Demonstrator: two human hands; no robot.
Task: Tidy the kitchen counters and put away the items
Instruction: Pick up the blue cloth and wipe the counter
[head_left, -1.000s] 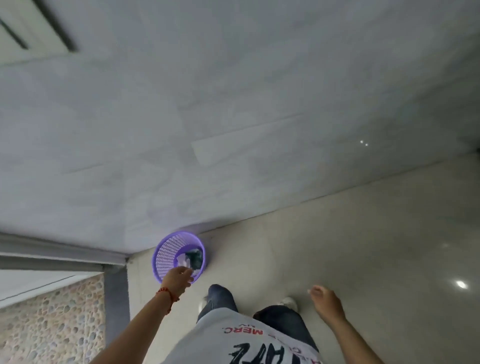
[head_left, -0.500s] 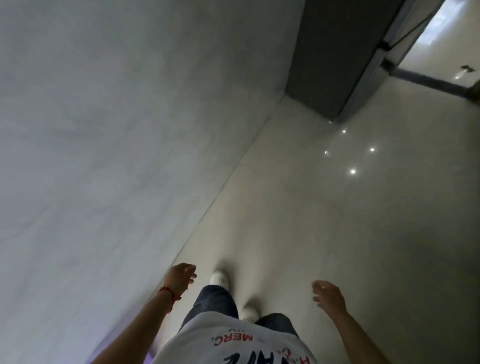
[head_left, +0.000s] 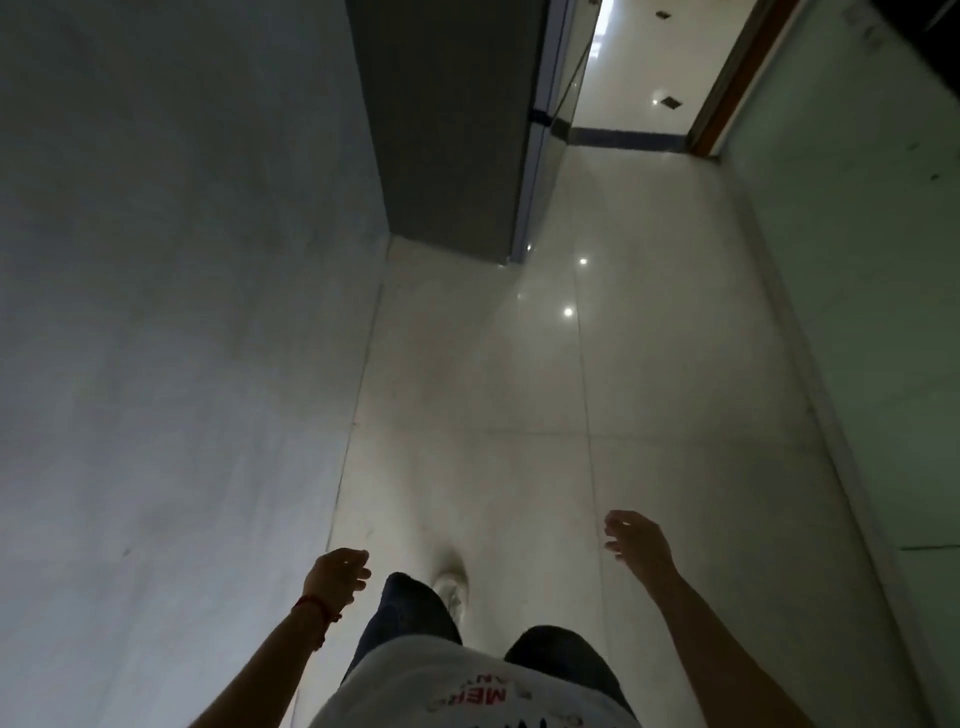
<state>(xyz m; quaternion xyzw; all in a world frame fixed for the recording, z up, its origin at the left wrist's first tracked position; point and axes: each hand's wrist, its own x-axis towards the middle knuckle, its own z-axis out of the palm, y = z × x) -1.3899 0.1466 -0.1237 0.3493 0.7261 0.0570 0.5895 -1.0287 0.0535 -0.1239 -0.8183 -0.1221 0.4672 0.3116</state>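
Head view: a person walks along a pale tiled floor (head_left: 649, 415) beside a grey wall (head_left: 171, 312). The left hand (head_left: 335, 574), nearest that wall, hangs loosely curled, holding nothing. The right hand (head_left: 636, 540), farther from the wall, has relaxed, slightly spread fingers, also holding nothing. No counter items are visible.

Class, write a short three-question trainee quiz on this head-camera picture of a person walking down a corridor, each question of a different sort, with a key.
1. True or false: the left hand grips a purple basket.
2. What is on the left wrist? A) a watch B) a red string bracelet C) nothing
3. Fill in: the right hand hangs over the shiny tiled ____.

Key: 1 false, it holds nothing; 2 B; 3 floor.
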